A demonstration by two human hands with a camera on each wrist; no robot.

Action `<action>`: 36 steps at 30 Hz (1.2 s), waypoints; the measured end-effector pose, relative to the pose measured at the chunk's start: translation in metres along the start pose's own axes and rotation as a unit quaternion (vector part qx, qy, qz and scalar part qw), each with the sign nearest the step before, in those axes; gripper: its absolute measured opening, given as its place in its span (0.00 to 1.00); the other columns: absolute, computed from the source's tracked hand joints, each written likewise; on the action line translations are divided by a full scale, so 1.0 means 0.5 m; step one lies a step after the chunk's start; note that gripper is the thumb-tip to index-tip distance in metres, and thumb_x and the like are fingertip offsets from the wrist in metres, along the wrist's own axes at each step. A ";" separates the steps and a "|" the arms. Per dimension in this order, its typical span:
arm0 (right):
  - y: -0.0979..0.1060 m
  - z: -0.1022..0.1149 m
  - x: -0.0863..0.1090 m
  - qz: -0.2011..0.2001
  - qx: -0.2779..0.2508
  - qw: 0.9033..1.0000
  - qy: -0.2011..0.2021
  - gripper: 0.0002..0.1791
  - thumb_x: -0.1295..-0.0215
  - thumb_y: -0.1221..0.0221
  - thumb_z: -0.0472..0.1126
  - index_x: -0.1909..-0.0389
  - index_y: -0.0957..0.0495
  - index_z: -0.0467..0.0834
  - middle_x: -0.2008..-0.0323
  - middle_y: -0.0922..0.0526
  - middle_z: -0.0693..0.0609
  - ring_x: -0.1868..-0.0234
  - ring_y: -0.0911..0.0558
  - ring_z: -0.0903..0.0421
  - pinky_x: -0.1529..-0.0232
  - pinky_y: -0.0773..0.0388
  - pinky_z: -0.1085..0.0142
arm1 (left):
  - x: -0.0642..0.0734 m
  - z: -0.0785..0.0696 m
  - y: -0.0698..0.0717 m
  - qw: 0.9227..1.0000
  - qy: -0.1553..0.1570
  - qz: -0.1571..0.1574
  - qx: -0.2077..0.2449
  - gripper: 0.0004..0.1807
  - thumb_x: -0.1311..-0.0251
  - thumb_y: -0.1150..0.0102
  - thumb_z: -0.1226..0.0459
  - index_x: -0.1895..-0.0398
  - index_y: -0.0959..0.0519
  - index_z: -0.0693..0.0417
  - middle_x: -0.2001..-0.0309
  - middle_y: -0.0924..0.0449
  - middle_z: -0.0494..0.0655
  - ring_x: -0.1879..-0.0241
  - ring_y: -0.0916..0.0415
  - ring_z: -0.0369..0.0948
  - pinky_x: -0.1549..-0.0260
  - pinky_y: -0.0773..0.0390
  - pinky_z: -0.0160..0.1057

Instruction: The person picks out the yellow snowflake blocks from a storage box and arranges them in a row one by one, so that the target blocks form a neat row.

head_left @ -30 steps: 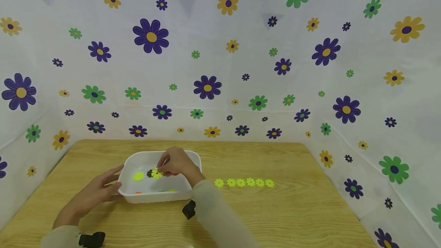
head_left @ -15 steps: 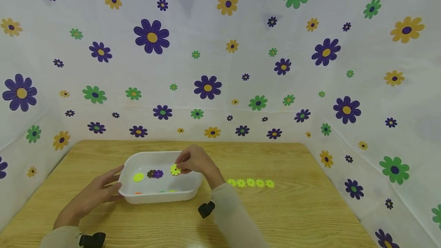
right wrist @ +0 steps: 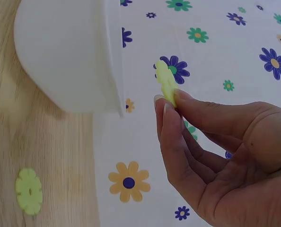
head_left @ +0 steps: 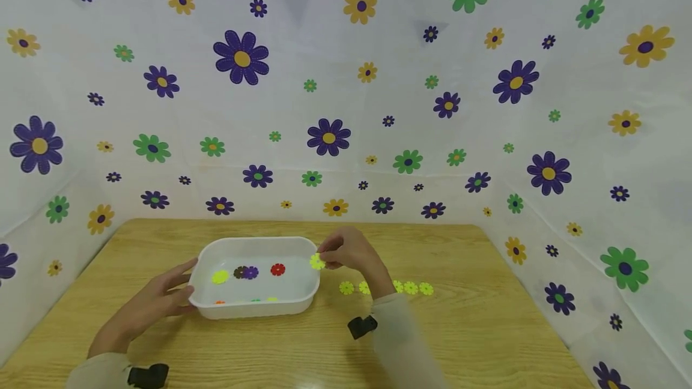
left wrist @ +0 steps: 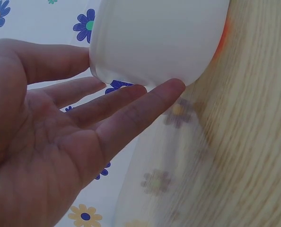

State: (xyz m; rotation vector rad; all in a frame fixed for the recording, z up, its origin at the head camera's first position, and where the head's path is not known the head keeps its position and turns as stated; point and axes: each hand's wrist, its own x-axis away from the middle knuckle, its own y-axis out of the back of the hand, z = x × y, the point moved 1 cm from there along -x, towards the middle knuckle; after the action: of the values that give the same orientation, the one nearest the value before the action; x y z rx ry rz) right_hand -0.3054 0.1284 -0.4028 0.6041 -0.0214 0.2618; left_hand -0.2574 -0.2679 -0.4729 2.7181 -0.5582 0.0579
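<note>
My right hand (head_left: 348, 251) pinches a yellow flower-shaped disc (head_left: 317, 262) between thumb and fingers, just past the right rim of a white plastic basin (head_left: 259, 310). The right wrist view shows this disc (right wrist: 166, 81) nearly edge-on at the fingertips. My left hand (head_left: 157, 299) touches the basin's left end with fairly straight fingers; in the left wrist view, the fingertips (left wrist: 173, 87) rest against its wall. Inside the basin lie a red disc (head_left: 278, 269), a purple disc (head_left: 251, 272), a brown disc (head_left: 239, 272) and a yellow piece (head_left: 220, 277).
A row of yellow flower discs (head_left: 411, 288) lies on the wooden table (head_left: 243, 353), right of the basin, partly hidden by my right wrist. Orange, green and yellow bits show at the basin's near inner wall. White flower-printed cloth (head_left: 303, 155) stands behind and at both sides.
My right hand has carried the yellow disc rightward, from over the basin's middle to past its right rim, uncovering the purple and red discs. The left hand stays at the basin.
</note>
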 end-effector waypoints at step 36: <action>0.223 -0.229 0.137 -0.086 0.031 0.993 -0.074 0.08 0.33 0.37 0.30 0.57 0.15 0.30 0.64 0.11 0.40 0.68 0.13 0.55 0.61 0.09 0.58 | 0.001 -0.002 -0.001 1.000 0.008 -0.003 0.000 0.43 0.24 0.47 0.60 0.17 0.58 0.64 0.22 0.53 0.80 0.39 0.20 0.62 0.48 0.11 0.49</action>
State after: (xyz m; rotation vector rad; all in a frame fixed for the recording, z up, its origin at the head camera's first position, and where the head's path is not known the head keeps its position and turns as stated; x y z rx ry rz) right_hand -0.2732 0.2973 -0.4283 0.6830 -0.1029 0.0501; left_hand -0.2568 -0.2671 -0.4724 2.7171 -0.5457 0.0795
